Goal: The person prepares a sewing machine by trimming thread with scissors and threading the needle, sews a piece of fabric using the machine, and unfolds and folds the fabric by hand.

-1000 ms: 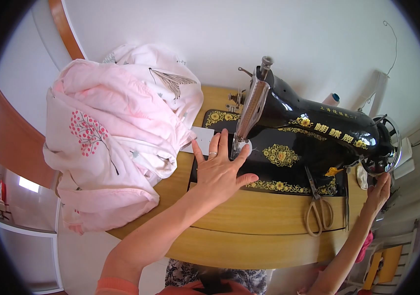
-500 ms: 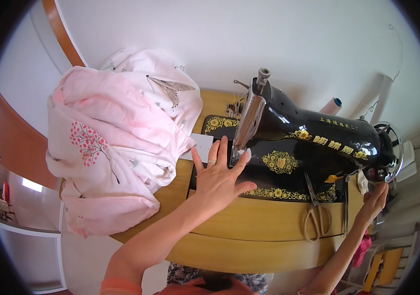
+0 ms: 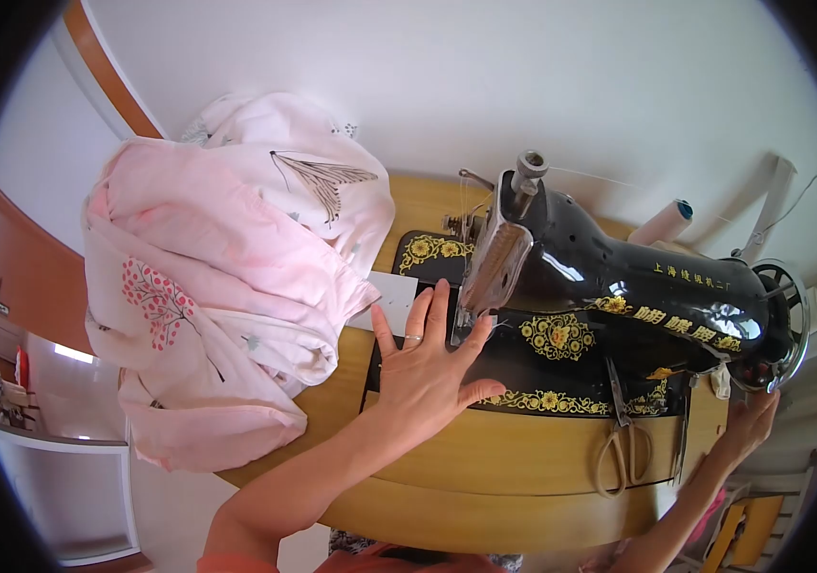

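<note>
My left hand (image 3: 420,368) lies spread over the black bed of the sewing machine (image 3: 600,258), palm down, a ring on one finger. Its fingers reach either side of the needle area, with the thumb out to the right, and it holds nothing. Pale loose thread ends (image 3: 499,327) show beside the presser foot. At the far right, my right hand (image 3: 751,425) has its fingers at the lower rim of the handwheel (image 3: 791,329); the fingertips are partly hidden. A pale flat plate (image 3: 395,290) sits left of the needle, next to the bunched pink-and-white printed cloth (image 3: 236,248).
Scissors (image 3: 623,449) with tan handles lie across the machine bed's front edge. A thread cone (image 3: 662,222) stands behind the machine, near the white wall (image 3: 523,76). The wooden tabletop (image 3: 504,439) curves along the front. A chair (image 3: 745,530) is at lower right.
The view has shifted a little, so the machine sits further right and lower. My left hand stays spread on the bed. My right hand remains at the handwheel, its fingers looking more bent.
</note>
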### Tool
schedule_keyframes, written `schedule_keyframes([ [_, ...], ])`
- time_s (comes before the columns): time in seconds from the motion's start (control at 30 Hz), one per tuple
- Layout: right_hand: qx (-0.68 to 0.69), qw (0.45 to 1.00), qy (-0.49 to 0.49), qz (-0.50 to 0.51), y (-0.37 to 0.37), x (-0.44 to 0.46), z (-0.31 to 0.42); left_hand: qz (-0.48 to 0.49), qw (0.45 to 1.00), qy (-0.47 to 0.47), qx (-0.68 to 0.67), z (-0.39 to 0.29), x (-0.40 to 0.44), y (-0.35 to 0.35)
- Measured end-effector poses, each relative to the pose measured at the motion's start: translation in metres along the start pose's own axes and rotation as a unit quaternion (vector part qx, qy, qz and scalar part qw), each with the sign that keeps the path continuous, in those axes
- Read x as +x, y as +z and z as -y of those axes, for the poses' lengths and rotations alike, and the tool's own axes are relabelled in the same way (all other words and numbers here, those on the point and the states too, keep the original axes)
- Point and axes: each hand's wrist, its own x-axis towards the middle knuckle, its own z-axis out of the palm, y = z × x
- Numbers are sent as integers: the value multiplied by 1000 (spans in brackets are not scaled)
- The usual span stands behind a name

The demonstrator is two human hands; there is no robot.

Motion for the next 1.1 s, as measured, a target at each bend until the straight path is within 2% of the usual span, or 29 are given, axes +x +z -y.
schedule_keyframes([
  [0.07, -27, 999, 0, -26, -3, 6, 10, 0, 1000, 1, 3, -1, 1, -1],
  [0.2, -27, 999, 7, 37, -10, 16, 32, 20, 1000, 1, 11, -2, 2, -4],
  [0.4, -33, 999, 3, -42, 4, 5, 36, 31, 999, 5, 24, -3, 4, -6],
  [0.6, -21, 999, -18, -18, -1, 2, 23, 38, 999, -2, 7, -3, 4, -6],
  [0.73, -79, 995, -50, 33, -10, 3, 12, 19, 1000, -3, -2, -2, 4, -4],
  [0.83, -74, 992, -78, 69, -14, 5, 5, 6, 1000, -3, -19, -1, 3, -2],
  [1.1, -42, 997, -53, 34, 0, 4, 15, -27, 999, -4, -46, 0, 0, 0],
])
